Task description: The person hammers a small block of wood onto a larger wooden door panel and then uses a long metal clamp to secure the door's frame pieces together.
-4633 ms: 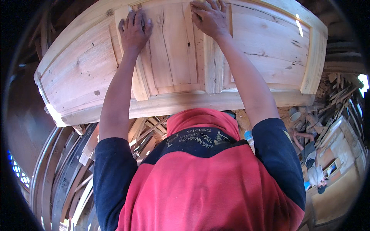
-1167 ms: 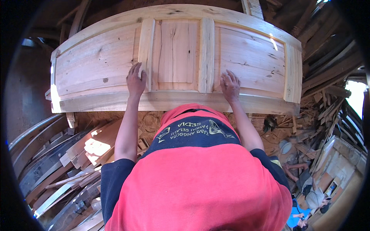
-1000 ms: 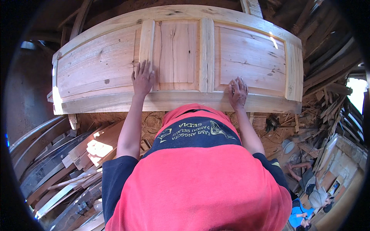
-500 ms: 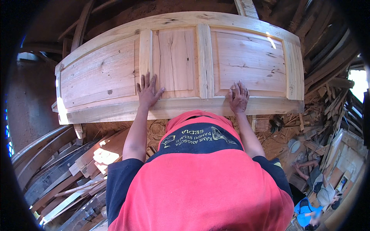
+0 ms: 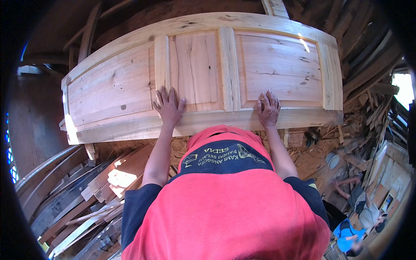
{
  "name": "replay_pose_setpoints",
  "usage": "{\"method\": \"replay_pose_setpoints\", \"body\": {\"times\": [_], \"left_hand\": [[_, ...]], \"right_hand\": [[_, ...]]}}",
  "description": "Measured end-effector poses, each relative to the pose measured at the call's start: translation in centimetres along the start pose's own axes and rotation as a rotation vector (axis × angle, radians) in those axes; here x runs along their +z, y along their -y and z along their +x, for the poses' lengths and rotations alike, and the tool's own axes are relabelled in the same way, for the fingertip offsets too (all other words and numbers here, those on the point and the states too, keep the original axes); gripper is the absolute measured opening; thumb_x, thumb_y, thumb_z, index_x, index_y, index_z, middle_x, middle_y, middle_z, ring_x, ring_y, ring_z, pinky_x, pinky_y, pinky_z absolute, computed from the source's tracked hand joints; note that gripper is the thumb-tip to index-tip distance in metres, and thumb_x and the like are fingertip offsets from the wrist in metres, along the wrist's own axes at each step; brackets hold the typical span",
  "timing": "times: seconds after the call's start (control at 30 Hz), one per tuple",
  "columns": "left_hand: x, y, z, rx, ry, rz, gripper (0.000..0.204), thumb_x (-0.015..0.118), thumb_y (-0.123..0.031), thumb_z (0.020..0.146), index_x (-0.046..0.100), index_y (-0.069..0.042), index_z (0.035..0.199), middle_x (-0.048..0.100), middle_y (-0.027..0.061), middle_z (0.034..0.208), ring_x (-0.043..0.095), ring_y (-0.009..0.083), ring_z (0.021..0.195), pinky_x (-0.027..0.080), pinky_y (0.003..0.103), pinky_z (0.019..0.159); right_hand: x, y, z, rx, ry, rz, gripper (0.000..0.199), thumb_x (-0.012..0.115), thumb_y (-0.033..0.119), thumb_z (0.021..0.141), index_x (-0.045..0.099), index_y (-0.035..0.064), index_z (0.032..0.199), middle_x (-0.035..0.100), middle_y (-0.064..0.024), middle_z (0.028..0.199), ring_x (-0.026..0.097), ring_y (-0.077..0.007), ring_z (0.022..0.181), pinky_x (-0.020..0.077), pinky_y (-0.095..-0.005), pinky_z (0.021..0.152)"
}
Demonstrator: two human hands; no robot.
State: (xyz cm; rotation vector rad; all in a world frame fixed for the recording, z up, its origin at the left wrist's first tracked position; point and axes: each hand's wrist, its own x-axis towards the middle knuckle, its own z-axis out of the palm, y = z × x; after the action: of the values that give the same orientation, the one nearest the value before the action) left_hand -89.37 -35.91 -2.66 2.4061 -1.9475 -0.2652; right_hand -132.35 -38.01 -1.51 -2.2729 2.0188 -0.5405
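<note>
A pale wooden panel door (image 5: 195, 123) lies flat across the view in front of me, with three recessed panels framed by rails and stiles. My left hand (image 5: 170, 106) rests on it with fingers spread, at the lower end of the upright stile (image 5: 162, 60) left of the narrow middle panel (image 5: 194, 69). On the right, my right hand (image 5: 269, 108) lies palm down over the near rail, its fingertips at the lower edge of the large right panel (image 5: 281, 65). Neither hand holds anything. Dark cracks and knots mark the wood.
Stacked boards and offcuts (image 5: 82, 195) fill the lower left. Scrap wood (image 5: 368, 119) lies heaped at the right, near a pale bucket (image 5: 333, 160). Another person (image 5: 362, 208) is low at the lower right, beside a worn board (image 5: 392, 169). A timber support (image 5: 275, 8) shows beyond the door.
My left hand has slid slightly toward me and to the right along the door. My right hand stays in nearly the same place.
</note>
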Motion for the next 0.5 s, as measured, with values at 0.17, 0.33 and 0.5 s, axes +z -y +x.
{"method": "replay_pose_setpoints", "body": {"times": [0.17, 0.33, 0.5], "left_hand": [[1.5, -0.5, 1.6, -0.033, -0.111, 0.034, 0.073, 0.049, -0.059, 0.096, 0.037, -0.021, 0.156, 0.01, 0.0146, 0.169, 0.004, 0.0395, 0.155, 0.005, 0.077, 0.112], [-0.6, -1.8, 7.2, -0.075, -0.028, 0.006, 0.073, 0.04, -0.061, 0.099, 0.039, -0.013, 0.154, 0.012, 0.0173, 0.168, 0.003, 0.0397, 0.155, -0.004, 0.075, 0.113], [-0.3, -2.0, 12.4, -0.063, -0.062, 0.012, 0.072, 0.04, -0.06, 0.099, 0.039, -0.013, 0.153, 0.012, 0.0167, 0.168, 0.003, 0.0403, 0.155, 0.0, 0.078, 0.111]], "right_hand": [[0.1, 0.0, 0.1, 0.006, 0.009, -0.003, 0.044, 0.061, 0.034, 0.095, 0.061, 0.0133, 0.133, 0.05, -0.0139, 0.148, 0.043, -0.032, 0.139, 0.0287, -0.051, 0.116], [-0.2, 0.0, 0.1, 0.033, 0.058, -0.005, 0.046, 0.061, 0.032, 0.094, 0.059, 0.0143, 0.136, 0.048, -0.0134, 0.149, 0.042, -0.0315, 0.14, 0.0277, -0.0516, 0.117], [-0.2, 0.2, 0.6, 0.041, 0.061, 0.001, 0.047, 0.063, 0.032, 0.093, 0.059, 0.0146, 0.136, 0.047, -0.0126, 0.15, 0.041, -0.0313, 0.141, 0.0276, -0.0517, 0.117]]}}
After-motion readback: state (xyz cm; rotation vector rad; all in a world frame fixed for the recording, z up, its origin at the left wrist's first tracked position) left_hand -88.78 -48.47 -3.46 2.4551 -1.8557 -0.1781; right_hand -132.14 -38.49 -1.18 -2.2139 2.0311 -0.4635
